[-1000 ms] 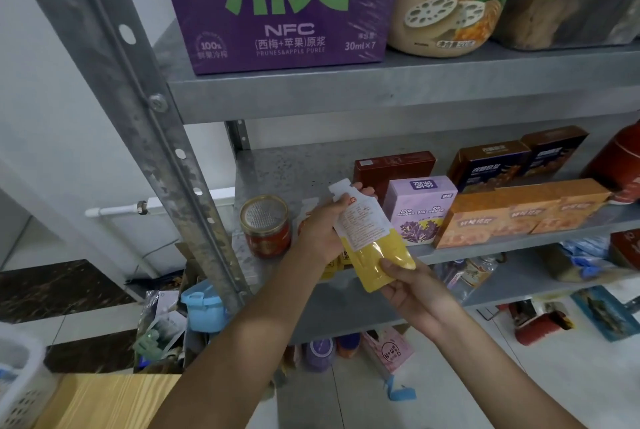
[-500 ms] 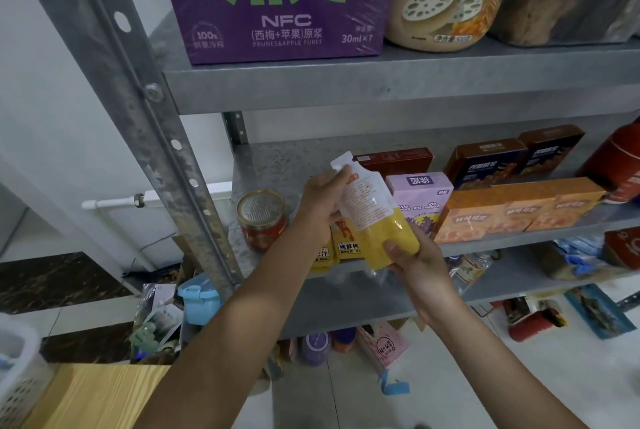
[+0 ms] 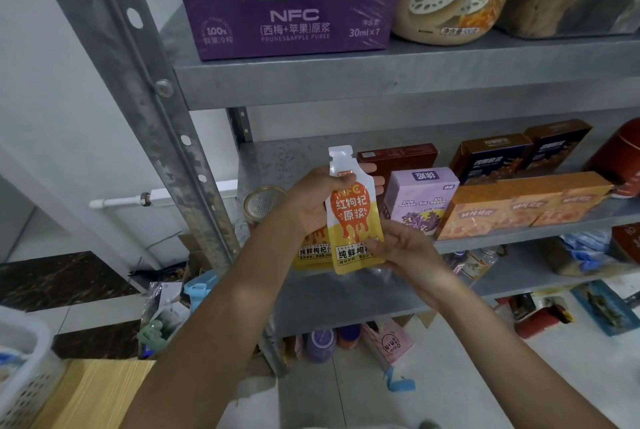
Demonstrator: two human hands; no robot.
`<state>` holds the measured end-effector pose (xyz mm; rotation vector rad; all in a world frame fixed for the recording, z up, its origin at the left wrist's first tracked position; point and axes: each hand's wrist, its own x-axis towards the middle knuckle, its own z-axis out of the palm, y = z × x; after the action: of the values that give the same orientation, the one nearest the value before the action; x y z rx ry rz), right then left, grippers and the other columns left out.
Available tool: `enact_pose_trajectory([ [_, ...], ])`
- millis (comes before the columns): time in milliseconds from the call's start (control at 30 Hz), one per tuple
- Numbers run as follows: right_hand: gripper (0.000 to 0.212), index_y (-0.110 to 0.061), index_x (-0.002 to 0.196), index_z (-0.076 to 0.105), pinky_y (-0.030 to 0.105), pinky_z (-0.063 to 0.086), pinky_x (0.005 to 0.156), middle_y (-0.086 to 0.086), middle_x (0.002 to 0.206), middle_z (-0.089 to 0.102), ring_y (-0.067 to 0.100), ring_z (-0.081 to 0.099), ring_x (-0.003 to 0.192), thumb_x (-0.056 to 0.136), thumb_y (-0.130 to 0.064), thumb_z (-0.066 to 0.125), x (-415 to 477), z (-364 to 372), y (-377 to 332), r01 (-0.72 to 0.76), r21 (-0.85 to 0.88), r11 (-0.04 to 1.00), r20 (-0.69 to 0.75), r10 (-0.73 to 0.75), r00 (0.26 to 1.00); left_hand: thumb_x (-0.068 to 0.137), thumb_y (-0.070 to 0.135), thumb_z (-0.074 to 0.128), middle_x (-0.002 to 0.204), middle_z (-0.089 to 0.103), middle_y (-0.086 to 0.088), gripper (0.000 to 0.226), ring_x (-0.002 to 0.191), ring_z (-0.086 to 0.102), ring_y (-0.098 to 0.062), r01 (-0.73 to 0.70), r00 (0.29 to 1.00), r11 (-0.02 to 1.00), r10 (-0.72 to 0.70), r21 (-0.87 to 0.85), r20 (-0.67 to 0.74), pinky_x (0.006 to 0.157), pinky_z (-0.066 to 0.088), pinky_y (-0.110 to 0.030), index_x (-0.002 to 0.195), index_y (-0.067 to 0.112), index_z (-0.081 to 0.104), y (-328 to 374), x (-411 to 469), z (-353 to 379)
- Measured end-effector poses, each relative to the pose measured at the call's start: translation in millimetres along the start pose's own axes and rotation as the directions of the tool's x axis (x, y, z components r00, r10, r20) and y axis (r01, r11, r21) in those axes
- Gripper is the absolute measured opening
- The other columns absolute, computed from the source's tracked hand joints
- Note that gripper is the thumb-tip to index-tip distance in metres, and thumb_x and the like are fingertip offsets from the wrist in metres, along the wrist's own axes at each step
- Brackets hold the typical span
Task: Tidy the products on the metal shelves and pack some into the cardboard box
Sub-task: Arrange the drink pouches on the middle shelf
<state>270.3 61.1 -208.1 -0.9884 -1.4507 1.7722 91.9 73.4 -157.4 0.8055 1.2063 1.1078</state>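
Pouch (image 3: 353, 217): upright in front of the middle shelf (image 3: 284, 161).
Left hand (image 3: 311, 200): clasps its upper part below the spout.
Right hand (image 3: 408, 248): pinches its lower corner.
Handling: probably light, soft, slick; sealed edges give surest hold.

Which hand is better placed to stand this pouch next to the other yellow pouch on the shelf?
Left, probably. The left hand grips the pouch near its neck, on the side nearest the second pouch; the right hand only pinches its bottom corner.
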Motion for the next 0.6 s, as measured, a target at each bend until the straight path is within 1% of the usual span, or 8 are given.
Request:
enact_pose_trajectory([
  [33,0.023,-0.007,0.111,0.066,0.027,0.059,0.072,0.008,0.103,0.075,0.021,0.072,0.092,0.088,-0.004,0.062,-0.9,1.1,1.6,-0.032,-0.001,0.999,0.010,0.032,0.999,0.099,0.006,0.049,0.121,0.066,-0.017,0.028,0.107,0.066,-0.031,0.008,1.000,1.000,-0.008,0.024,0.001,0.091,0.054,-0.042,0.125,0.005,0.061,0.9,0.0,-1.0],
  [100,0.016,-0.007,0.104,0.068,0.029,0.060,0.070,0.010,0.098,0.075,0.024,0.073,0.090,0.089,-0.004,0.060,-2.8,2.1,7.5,-0.057,0.029,0.998,-0.006,0.057,0.998,0.098,0.008,0.052,0.123,0.066,-0.017,0.031,0.111,0.064,-0.033,0.013,1.000,0.997,-0.013,0.080,0.005,0.093,0.053,-0.045,0.129,0.004,0.058,2.7,0.7,-2.9],
  [200,0.014,-0.008,0.100,0.069,0.029,0.060,0.065,0.009,0.094,0.076,0.023,0.073,0.086,0.089,-0.005,0.060,-3.7,6.5,11.8,-0.052,0.075,0.996,-0.026,0.054,0.998,0.099,0.007,0.051,0.102,0.074,-0.008,0.017,0.086,0.074,-0.019,-0.011,1.000,0.993,0.013,0.116,-0.019,0.072,0.060,-0.031,0.110,0.009,0.063,3.6,-1.0,-8.1],
  [233,0.014,-0.008,0.100,0.069,0.029,0.060,0.064,0.009,0.093,0.076,0.023,0.073,0.084,0.089,-0.005,0.060,-3.3,7.5,12.0,-0.045,0.084,0.995,-0.031,0.048,0.998,0.100,0.006,0.048,0.097,0.074,-0.005,0.018,0.081,0.074,-0.016,-0.021,1.000,0.994,0.020,0.103,0.009,0.067,0.060,-0.028,0.106,0.011,0.064,3.4,-0.9,-9.2],
  [300,0.013,-0.007,0.099,0.068,0.028,0.060,0.062,0.008,0.092,0.076,0.022,0.074,0.083,0.090,-0.005,0.060,-2.1,8.8,12.9,-0.046,0.082,0.996,-0.032,0.048,0.998,0.101,0.004,0.045,0.094,0.075,-0.003,0.021,0.077,0.074,-0.013,-0.044,0.999,0.992,0.040,0.120,0.036,0.064,0.059,-0.025,0.102,0.012,0.064,2.9,-1.5,-9.6],
  [400,0.013,-0.006,0.101,0.068,0.028,0.059,0.064,0.010,0.095,0.076,0.023,0.073,0.086,0.091,-0.006,0.060,1.6,9.1,12.5,-0.072,0.079,0.994,-0.019,0.074,0.997,0.101,0.002,0.044,0.077,0.075,0.004,0.022,0.072,0.073,-0.007,-0.069,0.998,0.988,0.067,0.139,0.014,0.056,0.057,-0.021,0.092,0.013,0.060,3.3,-2.2,-10.0],
  [500,0.017,-0.007,0.103,0.068,0.030,0.060,0.066,0.012,0.099,0.075,0.026,0.072,0.091,0.088,-0.013,0.062,5.5,9.6,10.8,-0.105,0.127,0.986,0.027,0.102,0.994,0.100,0.006,0.049,0.105,0.073,-0.009,0.015,0.085,0.072,-0.016,-0.056,0.996,0.985,0.066,0.160,-0.057,0.071,0.060,-0.030,0.108,0.008,0.061,3.2,2.2,-13.3],
  [600,0.020,-0.008,0.103,0.068,0.031,0.060,0.067,0.010,0.099,0.075,0.025,0.072,0.092,0.087,-0.018,0.063,8.9,15.4,12.7,-0.102,0.099,0.990,0.034,0.099,0.995,0.100,0.010,0.050,0.118,0.069,-0.012,0.026,0.101,0.069,-0.027,-0.033,0.999,0.981,0.040,0.192,-0.036,0.088,0.057,-0.041,0.123,0.004,0.061,-1.2,4.7,-18.2],
])
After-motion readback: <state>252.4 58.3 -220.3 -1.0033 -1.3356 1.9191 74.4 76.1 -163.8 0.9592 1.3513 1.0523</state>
